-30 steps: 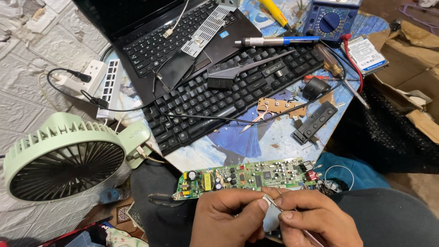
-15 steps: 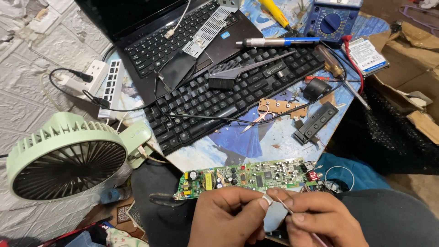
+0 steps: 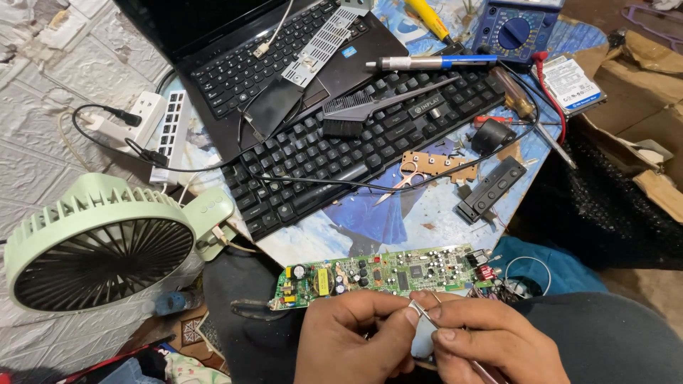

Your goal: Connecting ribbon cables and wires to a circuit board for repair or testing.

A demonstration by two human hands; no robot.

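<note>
Shiny metal tweezers [image 3: 427, 316], matt green circuit board [image 3: 384, 274]

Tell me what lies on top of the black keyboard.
On the black keyboard lie a black brush, a blue and silver pen-shaped tool and a thin black cable. The laptop covers its upper left edge.

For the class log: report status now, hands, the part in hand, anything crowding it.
Left hand and right hand pinch thin metal tweezers together. Green circuit board just beyond fingers. Fan left, apart.

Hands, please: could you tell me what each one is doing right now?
Left hand: closed, pinching the tip of the metal tweezers.
Right hand: closed, holding the tweezers.
</note>
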